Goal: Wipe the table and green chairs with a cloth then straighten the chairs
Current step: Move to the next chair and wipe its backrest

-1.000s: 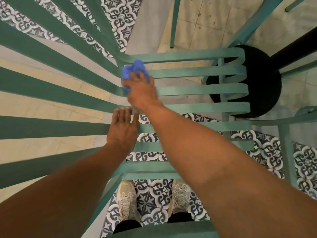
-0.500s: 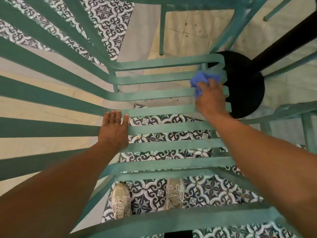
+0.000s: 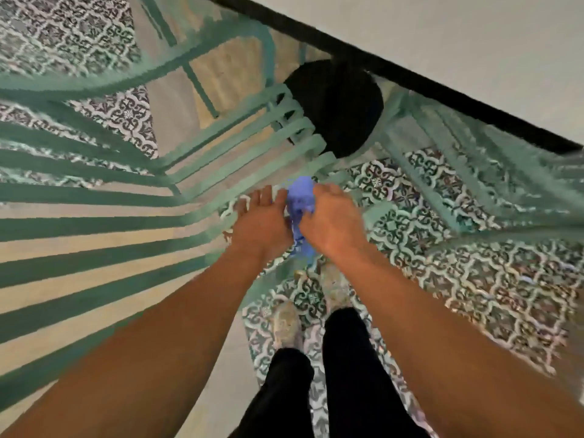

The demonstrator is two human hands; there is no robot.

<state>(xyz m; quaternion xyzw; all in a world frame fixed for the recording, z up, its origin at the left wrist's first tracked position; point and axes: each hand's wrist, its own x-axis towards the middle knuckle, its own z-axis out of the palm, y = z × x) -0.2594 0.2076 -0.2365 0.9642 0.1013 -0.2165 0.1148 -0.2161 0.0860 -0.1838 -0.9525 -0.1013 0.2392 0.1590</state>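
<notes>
Fingers of my left hand [image 3: 264, 222] lie straight and close together just left of centre, tips on or just over a seat slat, blur makes contact unclear. My right hand [image 3: 331, 221] sits beside it, fingers curled round the blue cloth [image 3: 301, 197], which bunches up between both hands at frame centre and trails down toward my wrists. Whether my left hand also touches the cloth I can't tell. Green chair [image 3: 246, 143] fills the left and upper middle of the frame, slatted seat and back, heavy motion blur all over. Second green chair [image 3: 474, 159] shows at the right. Table [image 3: 458, 42] edge cuts across the upper right, its black round base [image 3: 341, 102] on the floor under it. Cloth looks soft, light, limp, so it likely needs a full wad in the palm, not a fingertip pinch, or it will slip through the slat gaps. Chair looks rigid and light enough to drag; I'd take it by the back rail or seat edge for straightening. Patterned floor tiles [image 3: 474, 279] fill the lower right, my shoes [image 3: 286, 324] at bottom centre.
</notes>
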